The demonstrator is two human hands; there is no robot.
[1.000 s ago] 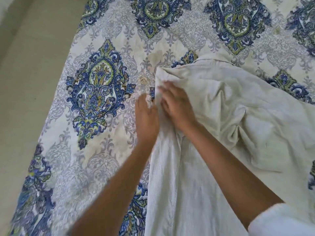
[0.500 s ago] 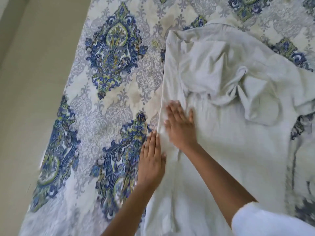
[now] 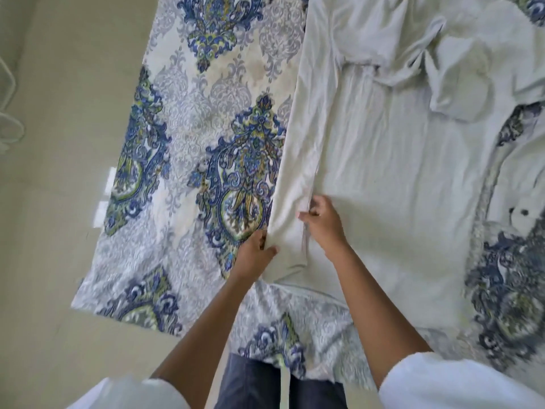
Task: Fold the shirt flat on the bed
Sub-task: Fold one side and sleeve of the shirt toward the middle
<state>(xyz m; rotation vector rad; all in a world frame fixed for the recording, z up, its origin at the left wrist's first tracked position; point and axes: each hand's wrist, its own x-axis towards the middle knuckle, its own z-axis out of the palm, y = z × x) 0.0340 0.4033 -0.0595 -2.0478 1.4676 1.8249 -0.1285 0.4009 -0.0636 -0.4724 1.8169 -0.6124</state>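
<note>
A pale off-white shirt (image 3: 392, 160) lies spread on the patterned bed cover (image 3: 224, 160), its left side folded inward into a long strip. The upper part is bunched and wrinkled near the top right. My left hand (image 3: 253, 255) pinches the outer left edge of the folded strip close to the hem. My right hand (image 3: 323, 222) grips the strip's inner edge just to the right, fingers curled on the cloth. Both hands sit at the shirt's lower left corner.
The bed's left edge runs diagonally beside a beige floor (image 3: 59, 202). More white cloth with dark dots (image 3: 522, 214) lies at the right. My dark trousers (image 3: 283, 385) press against the near edge of the bed.
Both hands have slid down the folded left edge from the shoulder area to the hem. They went from flat pressing to pinching the cloth. The view shifted toward the shirt's lower end.
</note>
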